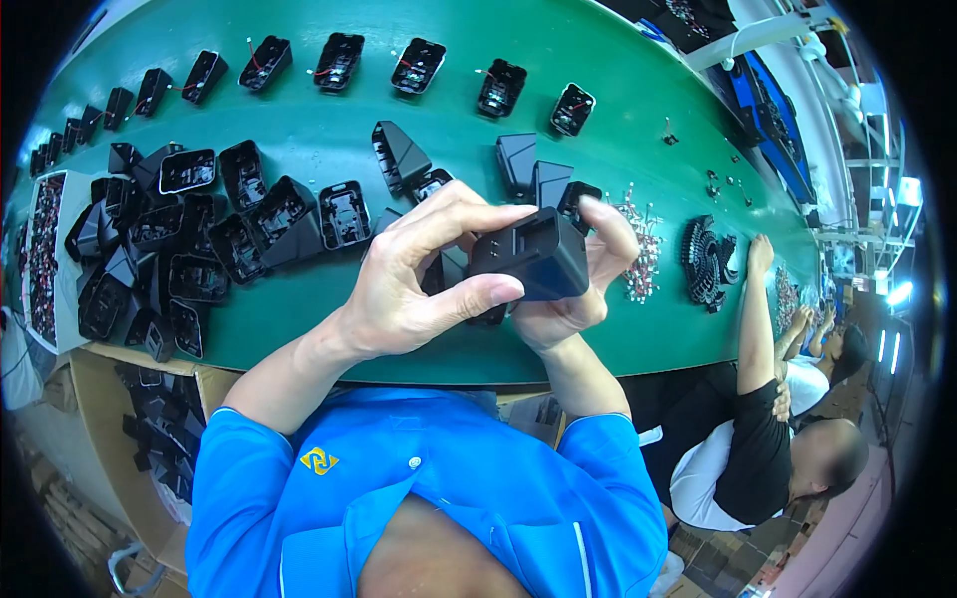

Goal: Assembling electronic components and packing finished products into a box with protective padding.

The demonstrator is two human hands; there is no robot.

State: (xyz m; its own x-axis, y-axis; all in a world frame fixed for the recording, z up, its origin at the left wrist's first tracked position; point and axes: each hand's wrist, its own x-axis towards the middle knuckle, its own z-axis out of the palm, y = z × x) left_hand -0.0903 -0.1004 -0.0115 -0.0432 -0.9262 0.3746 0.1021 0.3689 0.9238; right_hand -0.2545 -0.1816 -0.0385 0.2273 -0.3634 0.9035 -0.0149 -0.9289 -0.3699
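Observation:
Between both my hands, above the near part of the green table, is a black plastic housing (pixel 546 261) with rounded corners and a recess in its upper side. My left hand (pixel 404 274) grips it from the left, thumb along the near side and fingers over the top. From the right, my right hand (pixel 583 294) closes round it, its lower fingers partly hidden behind the part. Just beyond the hands stand more black housings (pixel 516 164), some partly covered by my fingers. Small red and white wired parts (pixel 640 249) lie scattered right of my right hand.
A row of open black housings (pixel 417 66), several with wires, runs along the far side of the table (pixel 449 130). Heaped housings (pixel 199 234) lie left, beside a white box (pixel 48 259) of small parts. Curved black pieces (pixel 703 264) and a co-worker's arm (pixel 758 319) are at right.

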